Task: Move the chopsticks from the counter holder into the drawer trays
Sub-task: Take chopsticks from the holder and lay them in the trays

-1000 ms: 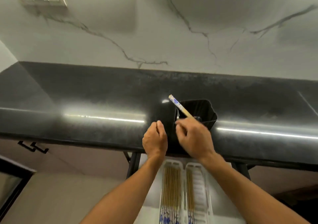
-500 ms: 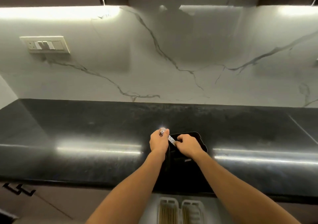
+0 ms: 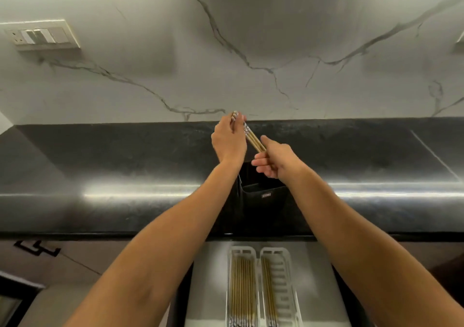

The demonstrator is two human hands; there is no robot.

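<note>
We are in a home kitchen. A long, dark, polished stone counter [image 3: 125, 155] runs left to right, and on its far side rises a pale marble-look backsplash [image 3: 251, 50] with grey veins. A switch plate [image 3: 41, 36] sits on that wall at far left. Near us, under the counter, an open drawer [image 3: 208, 289] holds two white slotted trays [image 3: 241, 249] with chopsticks [image 3: 242, 289] laid in them. A black holder [image 3: 263, 201] stands by the counter's near edge. A black cabinet handle [image 3: 37, 250] shows at near left.

The black tabletop [image 3: 125, 155] is polished, glossy stone; the wall [image 3: 251, 25] smooth, veined white marble. The chopsticks [image 3: 254, 140] look like wood, the trays [image 3: 282, 284] white plastic, the holder [image 3: 263, 201] matt black.
</note>
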